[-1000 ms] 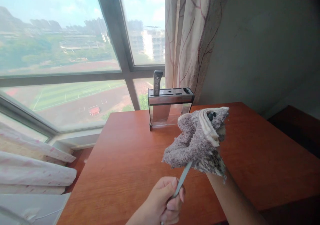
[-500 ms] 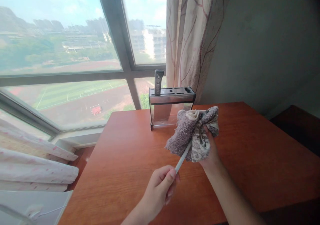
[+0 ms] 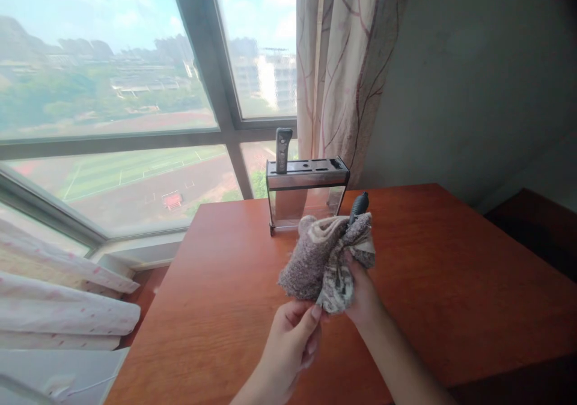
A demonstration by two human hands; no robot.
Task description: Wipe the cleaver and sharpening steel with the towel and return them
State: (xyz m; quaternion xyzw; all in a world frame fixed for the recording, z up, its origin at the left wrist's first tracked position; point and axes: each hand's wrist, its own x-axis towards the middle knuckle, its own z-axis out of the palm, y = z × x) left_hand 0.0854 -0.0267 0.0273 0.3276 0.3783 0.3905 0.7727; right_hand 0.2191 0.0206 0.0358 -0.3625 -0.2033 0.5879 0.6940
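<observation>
The right hand (image 3: 363, 294) squeezed a fuzzy cloth (image 3: 327, 258) wrapped around a knife (image 3: 359, 205). The left hand (image 3: 293, 339), just below, pinched the cloth's bottom edge above the bench (image 3: 451, 285).

A home room: patterned curtain (image 3: 347, 68), wooden table (image 3: 451, 285), knife block (image 3: 307, 194) by a high-rise window (image 3: 112, 92).

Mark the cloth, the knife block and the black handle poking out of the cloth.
cloth (image 3: 315, 258), head view, fuzzy grey fold.
knife block (image 3: 306, 181), head view, front top band.
black handle (image 3: 359, 204), head view, exposed end.
</observation>
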